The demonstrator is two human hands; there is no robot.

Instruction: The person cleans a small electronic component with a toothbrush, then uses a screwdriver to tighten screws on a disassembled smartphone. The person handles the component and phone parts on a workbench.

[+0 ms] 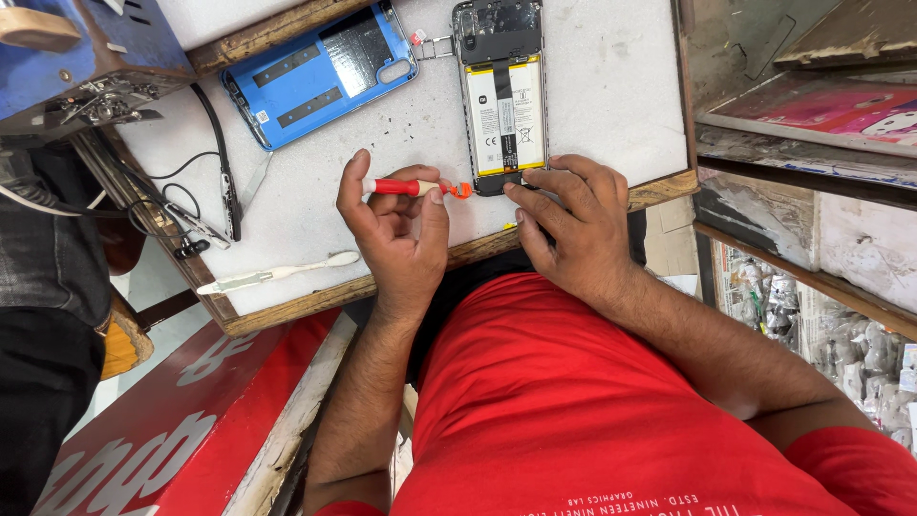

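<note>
The view looks down on a white desk (382,134) with a worn wooden edge. An opened phone (501,91) lies on it back up, its battery and dark upper board exposed, its lower end at the near edge of the desk. The hand on the left of the picture (396,225), which I take to be the left hand, is closed around a small screwdriver (415,187) with a red and white handle, the orange tip pointing at the phone's bottom end. The right hand (573,229) rests just beside it, fingers curled, fingertips (525,182) pressing on the phone's lower corner and holding nothing else. A blue back cover (320,72) lies inner side up to the left of the phone, apart from it. Nearer the left edge lie a white toothbrush (277,274) and black cables (205,191)
</note>
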